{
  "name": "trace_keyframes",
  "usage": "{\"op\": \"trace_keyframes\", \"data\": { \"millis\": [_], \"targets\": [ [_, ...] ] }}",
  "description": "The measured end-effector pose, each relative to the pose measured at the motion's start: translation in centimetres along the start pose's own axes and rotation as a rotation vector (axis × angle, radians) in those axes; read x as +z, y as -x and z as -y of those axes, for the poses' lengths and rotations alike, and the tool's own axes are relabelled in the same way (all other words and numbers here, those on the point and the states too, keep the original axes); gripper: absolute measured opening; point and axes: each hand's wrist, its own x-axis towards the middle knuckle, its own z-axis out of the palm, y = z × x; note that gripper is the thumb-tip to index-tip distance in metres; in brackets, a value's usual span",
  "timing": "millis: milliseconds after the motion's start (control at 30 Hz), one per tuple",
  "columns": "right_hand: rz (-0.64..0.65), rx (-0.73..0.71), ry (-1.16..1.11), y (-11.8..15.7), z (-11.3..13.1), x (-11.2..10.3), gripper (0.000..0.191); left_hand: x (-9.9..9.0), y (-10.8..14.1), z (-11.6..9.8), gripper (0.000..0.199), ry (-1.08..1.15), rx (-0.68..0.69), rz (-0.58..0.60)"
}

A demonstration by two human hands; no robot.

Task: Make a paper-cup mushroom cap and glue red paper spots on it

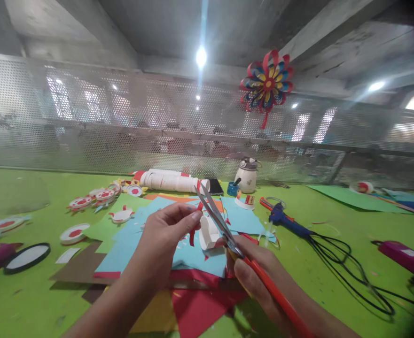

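My left hand (171, 230) is closed in a pinch on a narrow red paper strip (192, 236), which hangs below the fingertips and pokes out above them. In my right hand (256, 267) are scissors (222, 222) with orange-red handles, their blades parted and pointing up and away, close to the strip's upper end. Behind the scissors is a cut white paper cup (207, 232), near my right fingertips; whether they touch it I cannot tell. Blue paper sheets (132, 249) with small red scraps lie beneath both hands.
At left lie several white discs with red shapes (81, 203) and a black-rimmed round piece (28, 257). A stack of white cups (171, 181) lies behind. A blue glue gun (291, 220) with a looped cable lies right, near a bottle (246, 176). A paper flower (268, 84) hangs above.
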Motion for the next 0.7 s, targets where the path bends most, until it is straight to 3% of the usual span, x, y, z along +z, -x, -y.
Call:
{"op": "trace_keyframes", "data": {
  "millis": [267,700],
  "targets": [
    [0.034,-0.063,0.048,-0.08,0.68,0.03,0.038,-0.22,-0.04,-0.08,0.012,-0.014,0.038,-0.036],
    [0.052,-0.039,0.065,0.03,0.26,-0.17,0.038,-0.22,-0.12,-0.11,0.014,-0.056,0.038,-0.047]
  ]
}}
